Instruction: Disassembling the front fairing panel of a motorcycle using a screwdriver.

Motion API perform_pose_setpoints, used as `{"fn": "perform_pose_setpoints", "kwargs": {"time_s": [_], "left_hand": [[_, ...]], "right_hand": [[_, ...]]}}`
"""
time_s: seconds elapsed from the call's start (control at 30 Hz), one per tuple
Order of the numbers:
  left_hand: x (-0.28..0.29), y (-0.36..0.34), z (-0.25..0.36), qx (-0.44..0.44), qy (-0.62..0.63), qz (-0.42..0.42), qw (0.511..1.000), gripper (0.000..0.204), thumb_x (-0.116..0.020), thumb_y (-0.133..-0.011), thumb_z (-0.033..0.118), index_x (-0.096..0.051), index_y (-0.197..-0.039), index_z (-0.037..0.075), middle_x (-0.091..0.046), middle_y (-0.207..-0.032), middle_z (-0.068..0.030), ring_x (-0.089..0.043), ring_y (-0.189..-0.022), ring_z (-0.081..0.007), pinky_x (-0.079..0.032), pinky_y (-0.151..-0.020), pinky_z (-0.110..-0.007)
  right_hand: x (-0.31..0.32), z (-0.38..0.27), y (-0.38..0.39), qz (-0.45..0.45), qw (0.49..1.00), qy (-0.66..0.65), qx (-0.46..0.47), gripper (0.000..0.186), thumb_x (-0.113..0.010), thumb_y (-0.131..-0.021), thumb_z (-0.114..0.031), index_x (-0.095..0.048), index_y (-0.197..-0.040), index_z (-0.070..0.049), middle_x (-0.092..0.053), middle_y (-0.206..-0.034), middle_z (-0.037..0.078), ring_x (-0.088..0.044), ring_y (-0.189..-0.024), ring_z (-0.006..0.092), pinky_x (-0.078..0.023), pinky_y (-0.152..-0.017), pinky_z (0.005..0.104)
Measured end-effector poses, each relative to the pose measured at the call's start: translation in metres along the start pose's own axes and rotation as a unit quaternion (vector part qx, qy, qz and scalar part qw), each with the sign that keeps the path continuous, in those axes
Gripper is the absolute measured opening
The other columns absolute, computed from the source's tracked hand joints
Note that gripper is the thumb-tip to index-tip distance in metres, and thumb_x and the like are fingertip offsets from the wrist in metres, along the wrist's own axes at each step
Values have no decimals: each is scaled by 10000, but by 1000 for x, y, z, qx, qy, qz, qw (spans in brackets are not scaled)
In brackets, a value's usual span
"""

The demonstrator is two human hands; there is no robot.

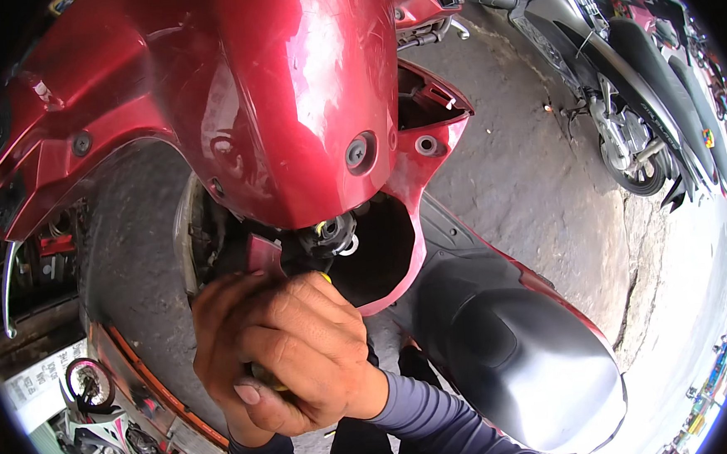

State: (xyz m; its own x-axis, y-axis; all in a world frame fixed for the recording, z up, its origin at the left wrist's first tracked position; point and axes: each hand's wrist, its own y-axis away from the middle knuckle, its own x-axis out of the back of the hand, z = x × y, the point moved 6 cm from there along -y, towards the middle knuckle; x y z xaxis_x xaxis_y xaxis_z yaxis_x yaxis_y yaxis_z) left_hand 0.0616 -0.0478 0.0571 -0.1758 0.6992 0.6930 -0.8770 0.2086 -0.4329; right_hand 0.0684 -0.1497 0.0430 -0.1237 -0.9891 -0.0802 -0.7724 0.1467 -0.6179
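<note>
My right hand point(308, 347) and my left hand point(219, 344) are pressed together, just below the front of a red scooter. The right hand's fingers are closed around a mostly hidden tool point(266, 379); only small yellowish bits of it show, so its kind is unclear. My left hand is closed beside and partly under the right, its grip covered. Beyond my knuckles sits a dark lock-like part point(331, 236) with a metal ring, next to an open hole in the bodywork. Above it hangs the glossy red front cover point(289, 107), with a recessed screw point(359, 152).
The scooter's black seat point(521, 359) extends to the lower right. A brake lever point(11, 290) sticks down at the far left. Other motorbikes stand at the upper right point(623, 119) and lower left point(118, 433). Grey concrete floor point(516, 143) surrounds the scooter.
</note>
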Motion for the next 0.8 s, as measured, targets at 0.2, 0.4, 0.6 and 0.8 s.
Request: {"fn": "perform_pose_setpoints", "kwargs": {"time_s": [0.2, 0.4, 0.6, 0.8], "left_hand": [[-7, 13, -10, 104, -22, 31, 994, 319, -683, -857, 290, -719, -954, -12, -686, -1095, -135, -677, -986, -342, -548, -863, -450], [-6, 17, -7, 60, -53, 4, 997, 328, -713, -834, 282, -729, -973, -15, -652, -1163, -145, -663, -1028, -320, -549, -857, -423], [-10, 14, -9, 47, -30, 9, 998, 330, -631, -891, 241, -685, -1074, -28, -662, -1150, -174, -683, -1015, -335, -573, -861, -418], [-12, 12, -6, 32, -43, -4, 999, 313, -565, -931, 226, -671, -1079, -28, -687, -1108, -177, -715, -975, -341, -603, -819, -413]], "right_hand": [[13, 4, 13, -69, 997, 9, 14, 419, -859, -703, -198, -678, -1019, 8, -616, -1002, 180, -644, -882, 318, -539, -749, 418], [20, 19, 9, -17, 997, -78, 14, 291, -792, -742, -213, -556, -761, -43, -585, -804, 97, -577, -617, 268, -455, -538, 359], [12, 15, 0, -72, 997, -18, 27, 268, -752, -708, -109, -497, -632, -85, -483, -589, 41, -465, -451, 217, -345, -444, 328], [13, 18, 5, -12, 1000, -5, 3, 200, -738, -705, -97, -547, -662, -59, -513, -603, 59, -494, -467, 214, -363, -455, 319]]}}
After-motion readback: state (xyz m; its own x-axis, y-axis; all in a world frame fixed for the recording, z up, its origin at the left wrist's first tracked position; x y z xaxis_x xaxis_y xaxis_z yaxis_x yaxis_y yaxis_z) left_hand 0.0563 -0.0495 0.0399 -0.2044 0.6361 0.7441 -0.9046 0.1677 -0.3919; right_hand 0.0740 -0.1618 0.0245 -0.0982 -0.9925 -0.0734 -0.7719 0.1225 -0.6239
